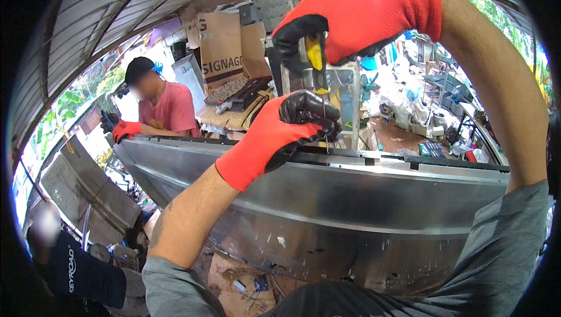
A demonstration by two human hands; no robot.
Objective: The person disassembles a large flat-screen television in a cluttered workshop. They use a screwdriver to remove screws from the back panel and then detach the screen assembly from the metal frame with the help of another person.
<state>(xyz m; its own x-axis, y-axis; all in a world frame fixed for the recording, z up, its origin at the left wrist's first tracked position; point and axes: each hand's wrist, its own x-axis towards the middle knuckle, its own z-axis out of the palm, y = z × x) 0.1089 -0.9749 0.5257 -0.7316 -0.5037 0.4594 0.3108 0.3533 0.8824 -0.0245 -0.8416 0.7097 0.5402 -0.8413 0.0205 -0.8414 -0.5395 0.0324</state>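
Note:
My right hand [365, 13], in a red glove with black-coated fingers, is raised and closed around the yellow-and-black handle of a screwdriver [315, 54]. The tool stands upright, its thin shaft pointing down to the top edge of a long, shiny metal panel [350, 200]. Lower down, my left hand [277, 135], gloved alike, has its fingers curled in around the shaft, just above that edge. Black strips with gaps run along the panel's top. The screwdriver's tip and whatever it meets are too small to make out.
At the panel's far left end, a person in a pink shirt [172, 106] rests a gloved hand on it. Another person in a dark shirt [87, 273] is at lower left. Behind stand large cardboard [221, 45] and a shelf rack [441, 86] amid clutter.

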